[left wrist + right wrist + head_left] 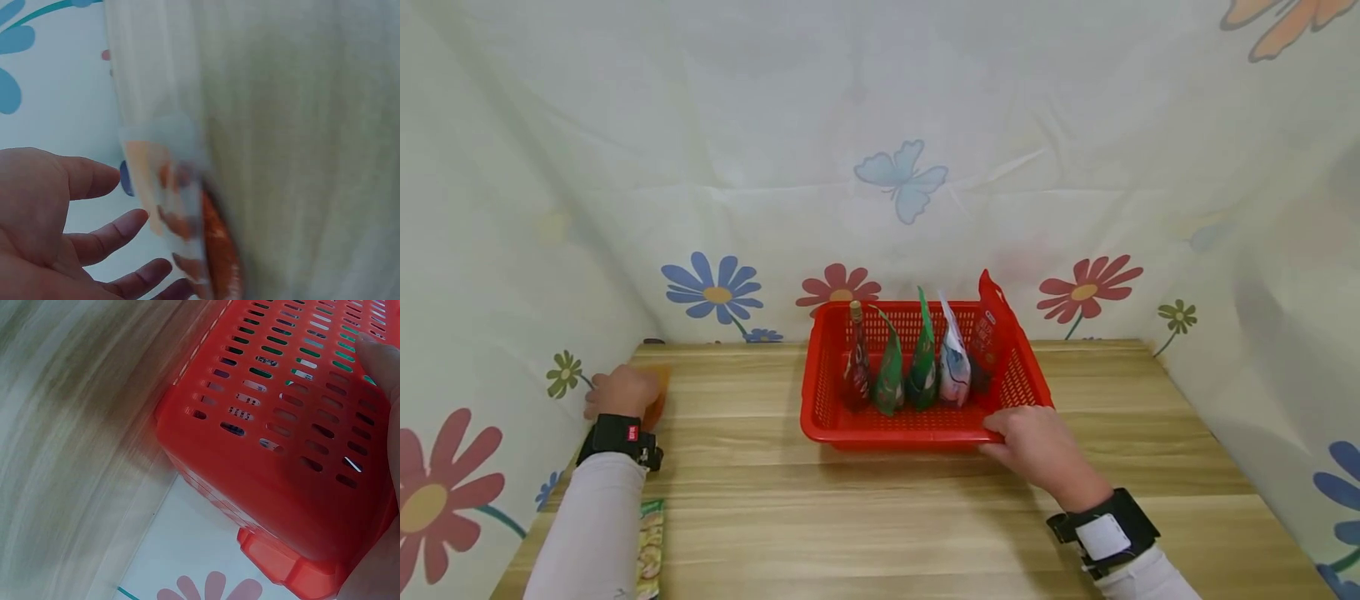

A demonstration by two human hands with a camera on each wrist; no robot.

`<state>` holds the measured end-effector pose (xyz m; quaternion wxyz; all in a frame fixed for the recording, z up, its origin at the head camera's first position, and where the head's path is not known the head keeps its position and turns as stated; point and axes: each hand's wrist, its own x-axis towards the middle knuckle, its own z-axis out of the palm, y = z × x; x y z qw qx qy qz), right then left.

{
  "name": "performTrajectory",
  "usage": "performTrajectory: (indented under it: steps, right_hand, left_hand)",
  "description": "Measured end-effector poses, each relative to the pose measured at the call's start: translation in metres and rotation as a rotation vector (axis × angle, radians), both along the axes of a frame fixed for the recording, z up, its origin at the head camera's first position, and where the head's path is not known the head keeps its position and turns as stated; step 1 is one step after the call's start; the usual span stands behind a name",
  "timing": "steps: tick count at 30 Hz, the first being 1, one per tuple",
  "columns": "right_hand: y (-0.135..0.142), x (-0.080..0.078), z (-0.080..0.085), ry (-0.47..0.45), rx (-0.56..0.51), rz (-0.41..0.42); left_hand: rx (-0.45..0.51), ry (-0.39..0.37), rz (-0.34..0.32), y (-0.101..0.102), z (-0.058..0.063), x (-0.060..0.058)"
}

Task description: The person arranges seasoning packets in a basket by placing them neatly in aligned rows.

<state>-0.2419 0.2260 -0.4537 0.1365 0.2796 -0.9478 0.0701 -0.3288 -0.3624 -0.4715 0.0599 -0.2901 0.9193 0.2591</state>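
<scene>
A red plastic basket (887,437) stands on the wooden table, with several packets upright in a row inside. My right hand (1041,450) grips its near right corner by the rim; part of that hand (381,369) lies along the slotted wall in the right wrist view. At the table's far left, my left hand (622,392) is beside an orange packet (659,395). In the left wrist view the fingers are spread and loosely bent, fingertips at the edge of the clear and orange packet (220,250). Whether they touch it is hard to tell.
The basket holds a dark red packet (857,375), green packets (891,379), a white packet (955,371) and a red bag (988,337) leaning at the right. A green and yellow packet (651,546) lies by the left forearm. Flower-printed cloth walls (880,100) enclose the table.
</scene>
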Motion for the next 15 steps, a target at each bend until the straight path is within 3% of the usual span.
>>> performTrajectory:
  steps: [15]
  right_hand:
    - [0.0003,0.0013,0.0000,-0.016,-0.003,-0.005]
  left_hand:
    - [-0.045,0.027,0.064,0.0003,-0.0105,0.0004]
